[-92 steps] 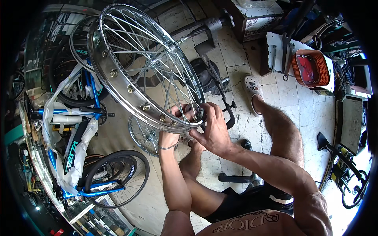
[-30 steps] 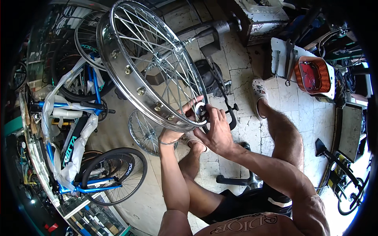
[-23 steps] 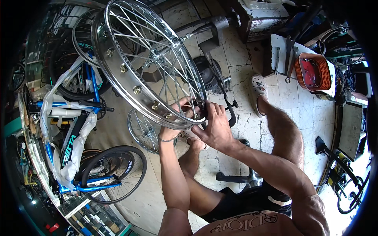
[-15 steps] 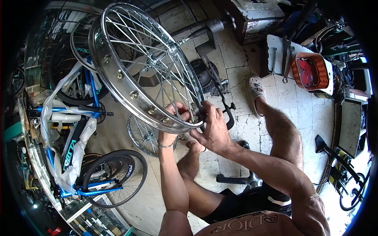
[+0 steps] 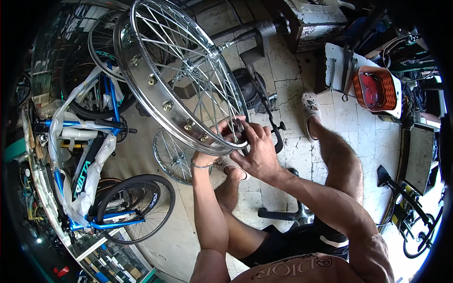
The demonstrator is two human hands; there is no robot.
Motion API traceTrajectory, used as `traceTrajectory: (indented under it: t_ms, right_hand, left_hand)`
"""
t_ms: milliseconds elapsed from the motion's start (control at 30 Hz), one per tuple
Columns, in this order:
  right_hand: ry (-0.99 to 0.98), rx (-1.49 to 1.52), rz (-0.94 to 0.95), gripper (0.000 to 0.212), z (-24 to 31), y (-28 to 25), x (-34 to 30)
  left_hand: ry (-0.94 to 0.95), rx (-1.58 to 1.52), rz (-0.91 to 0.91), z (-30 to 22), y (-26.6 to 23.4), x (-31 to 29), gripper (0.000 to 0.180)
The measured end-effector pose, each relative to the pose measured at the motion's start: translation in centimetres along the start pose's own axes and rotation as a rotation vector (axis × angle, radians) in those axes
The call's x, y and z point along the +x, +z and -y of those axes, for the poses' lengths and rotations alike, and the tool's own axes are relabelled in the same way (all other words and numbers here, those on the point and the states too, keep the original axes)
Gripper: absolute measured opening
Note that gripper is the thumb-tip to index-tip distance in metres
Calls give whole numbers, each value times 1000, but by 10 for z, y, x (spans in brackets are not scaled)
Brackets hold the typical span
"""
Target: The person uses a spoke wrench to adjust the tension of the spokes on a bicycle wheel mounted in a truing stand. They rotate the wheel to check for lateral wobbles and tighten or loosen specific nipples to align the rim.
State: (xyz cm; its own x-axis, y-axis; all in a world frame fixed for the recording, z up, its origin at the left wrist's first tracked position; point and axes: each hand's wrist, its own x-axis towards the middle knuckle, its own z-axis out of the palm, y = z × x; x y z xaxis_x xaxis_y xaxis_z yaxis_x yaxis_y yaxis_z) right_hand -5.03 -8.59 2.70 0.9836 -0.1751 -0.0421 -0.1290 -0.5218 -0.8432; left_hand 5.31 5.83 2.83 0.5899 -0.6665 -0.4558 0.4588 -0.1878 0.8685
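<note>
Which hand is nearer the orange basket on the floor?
Right. The right hand works at the chrome wheel rim on the side toward the orange basket; the left hand grips the rim farther away.

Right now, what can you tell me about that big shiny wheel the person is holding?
The wheel is a bare bicycle rim with no tyre, bright chrome-looking metal. Thin wire spokes cross from the rim to a hub at the middle, and brass-coloured spoke ends stud the rim's inner face. It is held tilted above the tiled floor, its lower edge toward the person. The left hand grips that edge from below, and the right hand works at the rim beside it.
</note>
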Motion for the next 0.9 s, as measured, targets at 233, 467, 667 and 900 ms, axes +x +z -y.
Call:
traceTrajectory:
  t_ms: [233, 467, 667, 900]
  right_hand:
    - [68, 100, 84, 91, 6, -7, 2]
    - [42, -13, 105, 110, -3, -7, 8]
    - [28, -43, 185, 110, 1, -12, 11]
    - [23, 27, 85, 99, 6, -12, 8]
  left_hand:
    - [51, 21, -137, -4, -8, -13, 45]
    - [189, -64, -169, -3, -2, -16, 32]
    - [164, -147, -266, 22, -21, -19, 27]
    - [108, -119, -101, 6, 4, -7, 43]
